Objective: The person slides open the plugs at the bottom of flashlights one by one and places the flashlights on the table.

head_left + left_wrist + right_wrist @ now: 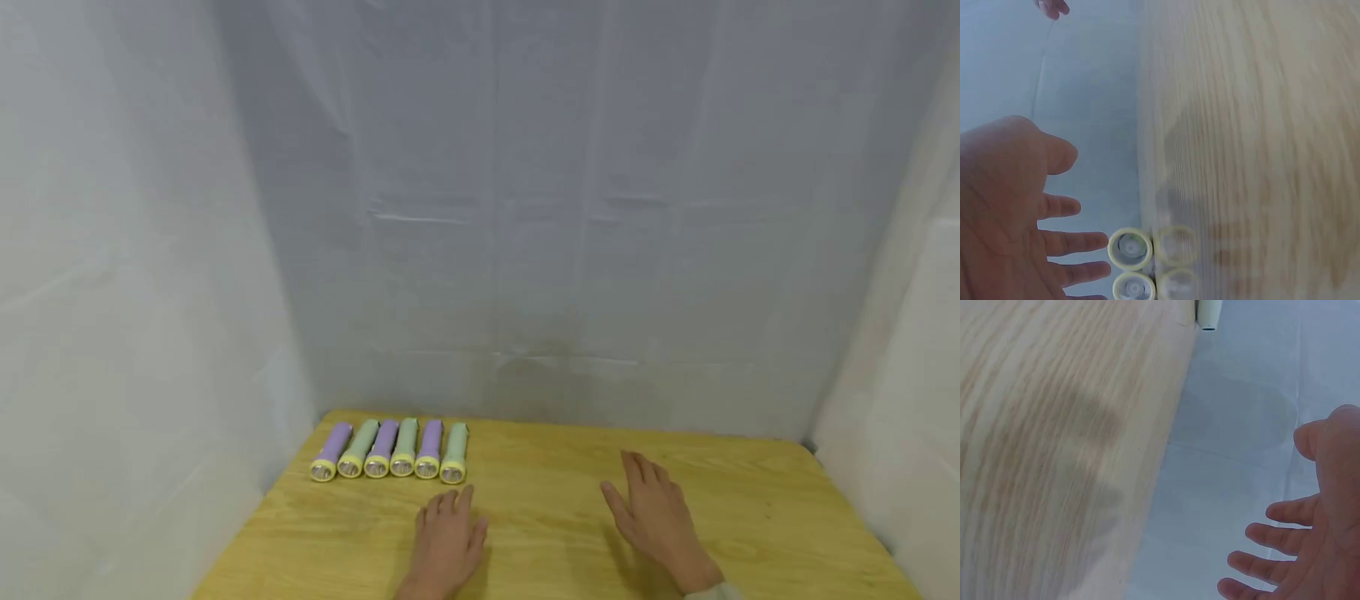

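Several flashlights lie side by side in a row at the table's far left, purple and green by turns, their yellow-rimmed lenses toward me. At the row's right end is a green flashlight point(455, 452); at its left end, a purple flashlight point(332, 451). My left hand point(444, 540) hovers just in front of the right end of the row, fingers spread and holding nothing. In the left wrist view, a flashlight's lens point(1130, 249) shows beyond the fingertips. Over the table's right half my right hand point(658, 518) is held with its fingers extended, touching nothing.
The wooden table point(540, 475) has a glossy surface that reflects the lenses. Pale sheeting hangs behind it point(570, 250) and at the left point(127, 317) and right point(900, 400) sides.
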The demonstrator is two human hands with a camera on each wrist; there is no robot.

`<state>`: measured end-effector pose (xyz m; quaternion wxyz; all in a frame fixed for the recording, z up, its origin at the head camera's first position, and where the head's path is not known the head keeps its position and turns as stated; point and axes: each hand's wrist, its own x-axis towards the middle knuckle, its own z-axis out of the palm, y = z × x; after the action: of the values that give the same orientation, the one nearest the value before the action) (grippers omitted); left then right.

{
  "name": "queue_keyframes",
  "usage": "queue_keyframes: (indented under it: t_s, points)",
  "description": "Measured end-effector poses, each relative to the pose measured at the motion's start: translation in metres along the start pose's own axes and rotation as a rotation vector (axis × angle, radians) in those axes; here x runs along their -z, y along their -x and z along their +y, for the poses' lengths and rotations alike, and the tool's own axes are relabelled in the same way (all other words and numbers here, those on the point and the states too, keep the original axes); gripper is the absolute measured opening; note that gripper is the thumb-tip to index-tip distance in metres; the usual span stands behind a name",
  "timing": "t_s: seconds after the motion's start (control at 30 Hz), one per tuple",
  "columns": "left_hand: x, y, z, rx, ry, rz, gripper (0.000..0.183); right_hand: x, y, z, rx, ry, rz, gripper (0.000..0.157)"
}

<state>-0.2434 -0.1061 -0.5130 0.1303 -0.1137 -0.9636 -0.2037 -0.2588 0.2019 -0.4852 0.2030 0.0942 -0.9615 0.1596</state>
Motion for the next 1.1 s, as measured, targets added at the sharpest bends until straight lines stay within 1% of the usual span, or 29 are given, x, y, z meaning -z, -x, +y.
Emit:
queue_keyframes:
  t_s: [0.1,0.17,0.37,0.47,0.6,0.73,0.87,1.0,1.1]
  points:
    - [0.003,-0.001,-0.007,0.004,-0.021,-0.013,0.051,0.000,-0.003,0.000,0.014,0.010,0.009,0.058]
    - [0.005,-0.001,-0.012,0.010,-0.038,-0.009,0.050,0.000,-0.006,-0.001,0.024,0.003,0.005,0.058]
    - [0.011,0.001,-0.022,0.018,-0.077,-0.006,0.048,0.001,-0.015,-0.006,0.023,-0.019,-0.044,0.058]
    - [0.013,0.003,-0.026,0.027,-0.073,-0.029,0.049,0.000,-0.018,-0.008,0.014,-0.020,-0.064,0.058]
    - [0.016,0.003,-0.033,0.046,-0.078,-0.066,0.050,-0.004,-0.022,-0.011,0.024,-0.018,-0.063,0.058]
    - [0.018,0.004,-0.040,0.050,-0.100,-0.071,0.050,-0.007,-0.027,-0.015,0.034,-0.003,-0.050,0.057]
    - [0.021,0.005,-0.045,0.060,-0.119,-0.061,0.050,-0.009,-0.035,-0.023,0.044,0.006,-0.078,0.057]
    - [0.026,0.007,-0.052,0.075,-0.132,-0.076,0.050,-0.012,-0.041,-0.035,0.052,0.003,-0.121,0.058]
    - [0.029,0.008,-0.056,0.088,-0.141,-0.087,0.050,-0.015,-0.045,-0.042,0.057,0.004,-0.131,0.057]
